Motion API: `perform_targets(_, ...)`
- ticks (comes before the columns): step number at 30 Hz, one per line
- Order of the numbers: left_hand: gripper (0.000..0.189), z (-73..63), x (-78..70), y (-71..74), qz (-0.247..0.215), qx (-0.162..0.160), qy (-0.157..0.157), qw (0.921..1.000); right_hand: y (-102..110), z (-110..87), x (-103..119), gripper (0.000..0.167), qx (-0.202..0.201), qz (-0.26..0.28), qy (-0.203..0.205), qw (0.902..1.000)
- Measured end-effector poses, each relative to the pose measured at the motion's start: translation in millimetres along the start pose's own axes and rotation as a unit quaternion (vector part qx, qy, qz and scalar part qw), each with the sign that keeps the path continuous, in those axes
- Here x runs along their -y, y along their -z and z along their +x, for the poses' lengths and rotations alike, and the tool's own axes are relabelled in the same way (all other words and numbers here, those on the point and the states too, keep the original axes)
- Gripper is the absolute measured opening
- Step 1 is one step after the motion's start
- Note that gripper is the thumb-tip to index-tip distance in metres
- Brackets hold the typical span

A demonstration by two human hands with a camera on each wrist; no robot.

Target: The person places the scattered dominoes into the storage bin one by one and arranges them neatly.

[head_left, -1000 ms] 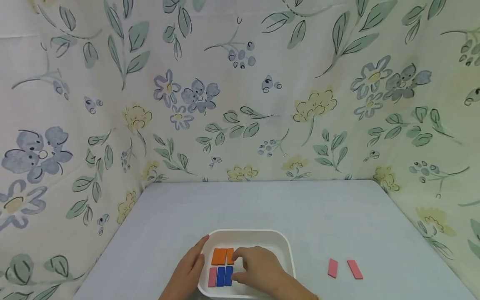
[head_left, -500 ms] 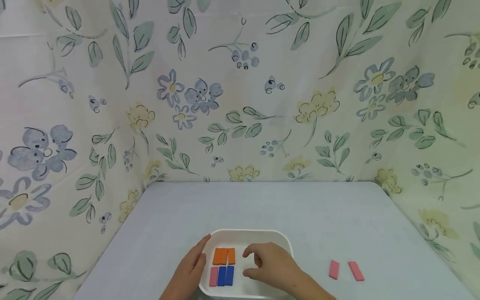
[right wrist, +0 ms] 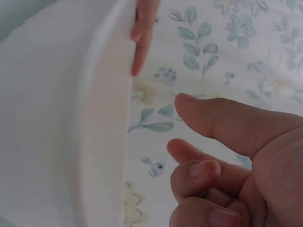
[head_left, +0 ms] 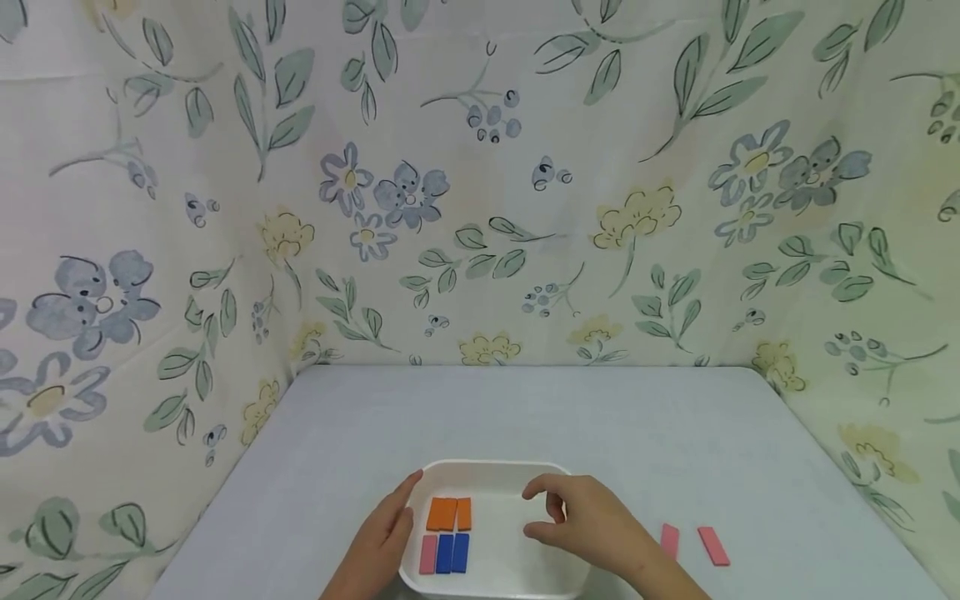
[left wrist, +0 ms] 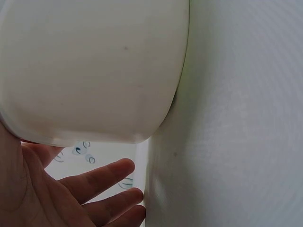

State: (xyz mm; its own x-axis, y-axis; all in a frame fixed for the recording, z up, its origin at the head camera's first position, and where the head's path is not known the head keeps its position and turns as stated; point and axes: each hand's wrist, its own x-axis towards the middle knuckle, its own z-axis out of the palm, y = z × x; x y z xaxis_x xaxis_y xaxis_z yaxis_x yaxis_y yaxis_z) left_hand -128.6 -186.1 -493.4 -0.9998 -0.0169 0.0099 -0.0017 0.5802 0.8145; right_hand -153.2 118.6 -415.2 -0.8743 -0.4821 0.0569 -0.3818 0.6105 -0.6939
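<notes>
Sorted tiles in tray, two outside; right hand holds nothing

A floral cloth (head_left: 480,200) fills the upper part of the frame and both sides. Below it stands a pale table (head_left: 375,417). At bottom centre a white tray (head_left: 498,533) rests on the table.

The left hand (head_left: 384,529) lies along the tray's left side, fingers extended and not curled round it; its purpose appears to be steadying the tray. The right hand (head_left: 581,512) is above the tray's right part, thumb and forefinger well apart, the other fingers bent inward, nothing between them.

In the tray's left part, three orange tiles (head_left: 447,514) form the upper row. Beneath them are one pink tile (head_left: 427,554) and two blue tiles (head_left: 452,553). Side-by-side placing seems meant to keep colours together. Two loose pink tiles (head_left: 713,546) lie on the table at lower right, apart from each other; the nearer one is partly covered by the right forearm.

Against the earlier frames, the right hand has shifted rightward from beside the tiles. The tile rows and the left hand show no change of arrangement. The nearer loose tile, formerly in full view, is now partly hidden.
</notes>
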Motion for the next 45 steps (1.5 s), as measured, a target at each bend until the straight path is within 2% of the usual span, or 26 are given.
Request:
perform_targets(6,0.049,-1.9,-1.5,-1.7,0.001,0.003,0.004,1.0000,19,-6.3,-7,0.031,-0.016,0.006,-0.004,0.9999)
perform_targets(17,0.049,-1.6,-2.4,-1.7,0.002,0.004,0.008,1.0000,52,-15.0,-22,0.031,-0.015,0.008,-0.011,0.9998)
perform_targets(30,0.049,-0.9,-3.5,-2.1,0.006,0.002,0.006,1.0000,72,-20.9,-34,0.033,-0.027,-0.011,-0.024,0.9993)
perform_targets(45,0.049,0.0,-2.8,-2.3,0.001,0.001,0.009,1.0000,92,-28.9,-43,0.037,-0.038,-0.040,-0.112,0.9922)
